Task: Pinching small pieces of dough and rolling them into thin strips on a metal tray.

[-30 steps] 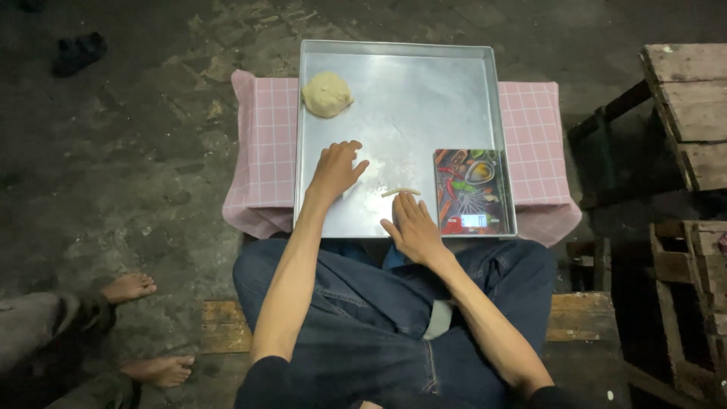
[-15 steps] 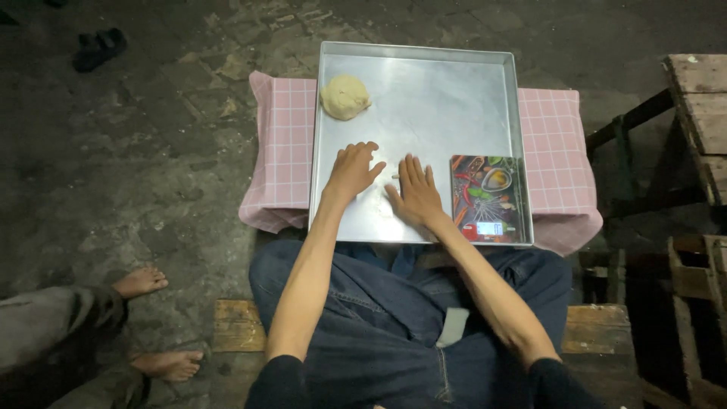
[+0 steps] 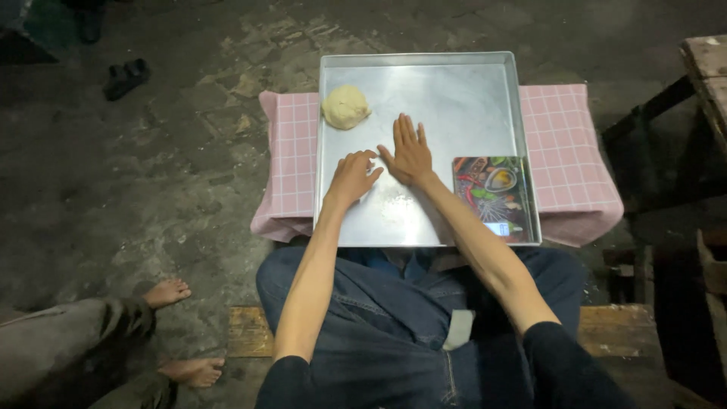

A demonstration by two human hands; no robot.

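Two bare hands lie flat on the square, shallow silver metal tray [image 3: 485, 83], which rests on a pink checked cloth [image 3: 291, 151] over a low desk in front of the seated person's knees. The left hand [image 3: 353, 178] has its fingers curled loosely and slightly bunched, closed on nothing, while the right hand [image 3: 409, 151] is spread with palm down and fingers pointing toward twelve o'clock, also holding nothing. Compared with half a second ago, both hands have slid further up the tray floor toward twelve o'clock, the right one leading, and a faint whitish smear (flour, by the look of it) shows on the metal behind them at about six o'clock. That suggests the surface is being wiped or dusted rather than anything being lifted. The round pale ball of dough [image 3: 346, 106] sits untouched in the tray's corner at about ten o'clock from the hands, near the left hand but apart from it. A flat rectangular kitchen scale with a colourful printed top [image 3: 491, 193] lies in the corner at four o'clock. Another person's bare feet [image 3: 170, 291] rest on the stone floor at eight o'clock.
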